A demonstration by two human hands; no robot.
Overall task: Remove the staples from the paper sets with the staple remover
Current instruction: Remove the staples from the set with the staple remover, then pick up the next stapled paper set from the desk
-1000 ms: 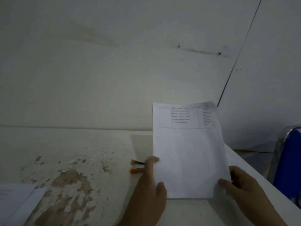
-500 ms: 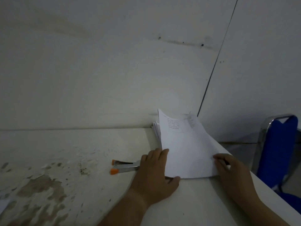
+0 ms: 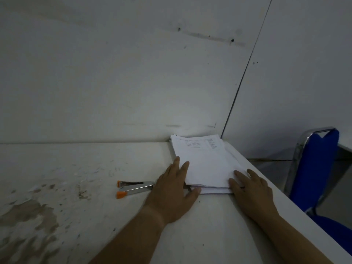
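- The worn white table (image 3: 80, 164) meets a pale wall, with a blue chair (image 3: 314, 168) to its right.
- Your left hand (image 3: 171, 189) lies flat on the left edge of the paper stack (image 3: 207, 164). Your right hand (image 3: 251, 189) rests relaxed on its near right corner, gripping nothing.
- The staple remover (image 3: 133, 188) lies unheld just left of your left hand.
- The stack sits near the table's right edge, so a careless push could send sheets off.

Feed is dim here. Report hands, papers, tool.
Left hand flat on paper stack, left edge; right hand flat on near right corner. Staple remover on table beside left hand, ungripped. Nothing blocking.
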